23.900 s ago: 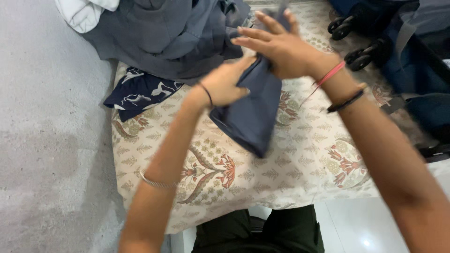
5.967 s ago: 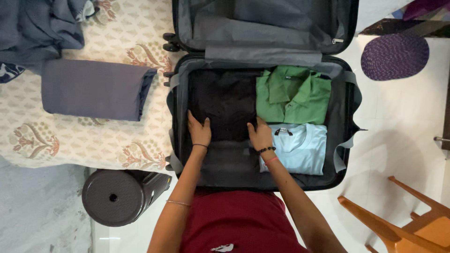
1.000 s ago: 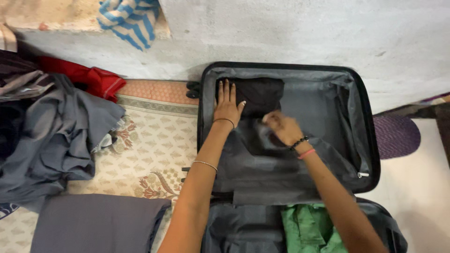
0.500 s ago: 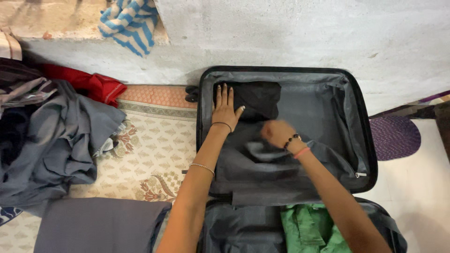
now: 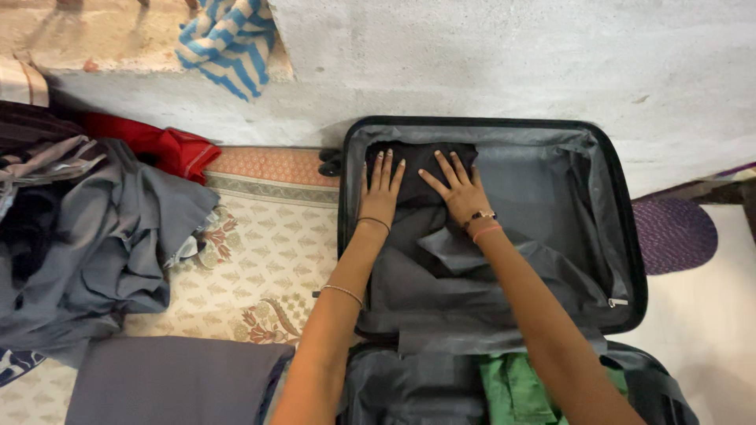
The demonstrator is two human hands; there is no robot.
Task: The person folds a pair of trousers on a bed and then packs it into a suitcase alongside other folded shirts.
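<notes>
An open dark suitcase (image 5: 630,236) with grey lining lies on the floor against a wall. A folded black garment (image 5: 421,161) sits in the far left corner of its upper half. My left hand (image 5: 380,189) and my right hand (image 5: 457,187) both rest flat on this garment, fingers spread. The loose grey lining flap (image 5: 472,267) is bunched below my wrists. A folded green shirt (image 5: 520,389) shows in the near half of the suitcase.
A patterned cream mat (image 5: 260,260) lies left of the suitcase, with a heap of grey clothes (image 5: 87,236), a red cloth (image 5: 169,149) and a folded grey garment (image 5: 173,382) on it. A blue striped towel (image 5: 228,39) hangs above. A purple round mat (image 5: 677,236) lies on the right.
My right hand let go of the grey lining flap and moved up onto the black garment beside my left hand. The left hand stayed put.
</notes>
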